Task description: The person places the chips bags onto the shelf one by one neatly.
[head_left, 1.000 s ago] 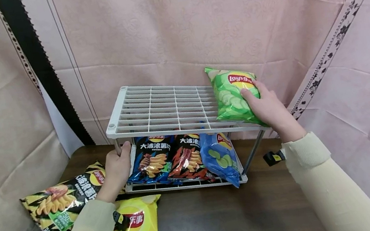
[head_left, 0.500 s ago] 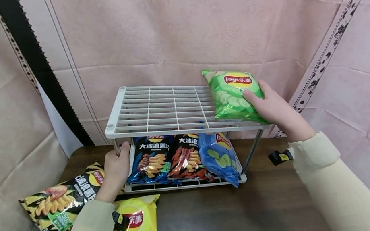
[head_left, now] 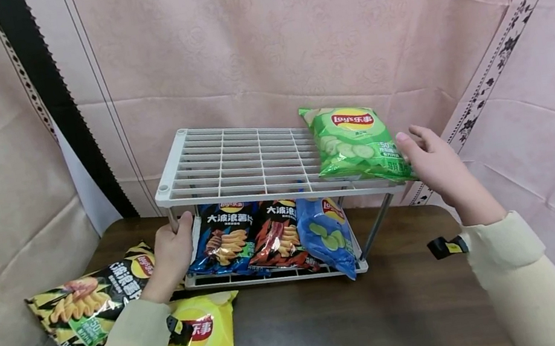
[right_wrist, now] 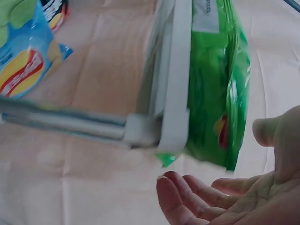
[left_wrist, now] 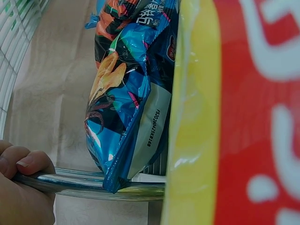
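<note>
A green bag of chips [head_left: 351, 139] lies on the right end of the upper tier of a white two-tier rack [head_left: 237, 196]. Beside its right edge is my right hand [head_left: 436, 168], thumb and fingers spread. In the right wrist view that palm [right_wrist: 248, 201] holds nothing, and a gap separates thumb from bag. My left hand [head_left: 172, 252] grips the rack's front left metal leg; its fingers curl around the leg [left_wrist: 84, 183] in the left wrist view. On the lower tier stand a dark blue chip bag [head_left: 225, 240], a black-and-red one [head_left: 279, 237] and a light blue one [head_left: 325, 232].
A black-and-yellow chip bag [head_left: 96, 307] lies left of the rack on the brown table [head_left: 304, 334]. Closer to me, a yellow chip bag [head_left: 200, 339] lies partly under my left forearm. Pink cloth [head_left: 287, 30] hangs behind and at both sides.
My right hand has let go of the green bag and drawn back to the right. The bag now lies flatter and slightly farther left. My left hand keeps its hold on the leg.
</note>
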The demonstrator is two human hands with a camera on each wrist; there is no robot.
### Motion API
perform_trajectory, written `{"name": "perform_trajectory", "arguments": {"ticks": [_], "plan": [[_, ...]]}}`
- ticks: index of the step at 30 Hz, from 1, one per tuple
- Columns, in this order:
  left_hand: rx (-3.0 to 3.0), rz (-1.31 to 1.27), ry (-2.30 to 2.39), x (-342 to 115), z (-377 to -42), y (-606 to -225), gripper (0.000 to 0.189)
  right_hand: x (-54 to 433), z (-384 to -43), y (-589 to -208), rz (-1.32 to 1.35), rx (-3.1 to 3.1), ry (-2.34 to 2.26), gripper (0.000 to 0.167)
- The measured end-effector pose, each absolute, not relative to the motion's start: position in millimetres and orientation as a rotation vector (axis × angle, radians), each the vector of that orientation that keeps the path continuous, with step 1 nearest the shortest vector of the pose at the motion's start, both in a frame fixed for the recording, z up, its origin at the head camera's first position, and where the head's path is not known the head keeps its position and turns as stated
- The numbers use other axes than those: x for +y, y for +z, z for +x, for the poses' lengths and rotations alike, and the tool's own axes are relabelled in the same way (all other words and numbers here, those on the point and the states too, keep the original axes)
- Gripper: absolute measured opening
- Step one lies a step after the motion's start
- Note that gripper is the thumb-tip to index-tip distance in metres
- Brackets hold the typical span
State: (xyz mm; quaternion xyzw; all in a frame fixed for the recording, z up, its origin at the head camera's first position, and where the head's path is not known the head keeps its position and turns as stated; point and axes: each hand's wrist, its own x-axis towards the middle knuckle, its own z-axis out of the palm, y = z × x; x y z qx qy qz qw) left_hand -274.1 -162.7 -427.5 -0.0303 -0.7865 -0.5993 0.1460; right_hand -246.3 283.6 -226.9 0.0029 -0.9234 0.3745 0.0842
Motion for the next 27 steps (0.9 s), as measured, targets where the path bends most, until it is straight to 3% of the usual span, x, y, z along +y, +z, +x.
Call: {"name": "perform_trajectory", "arguments": {"ticks": [15,24,27], "plan": [[-2.299,-0.148,-1.765,-167.8,-269.2,-419.8,0.067,336.7,-235.9,-290.1,-0.002,-2.864,1.220,0.067],[-2.469,-0.113,-1.612,-169.4,-262.8,-413.3,0.056,338.4,-236.9,-331.4,0.076,-2.996,1.204,0.083],[-2.550,-0.114,-1.537,-172.6,-257.8,-410.6,0.053,336.4,-239.5,-344.9,0.106,-2.996,1.199,0.080]]}}
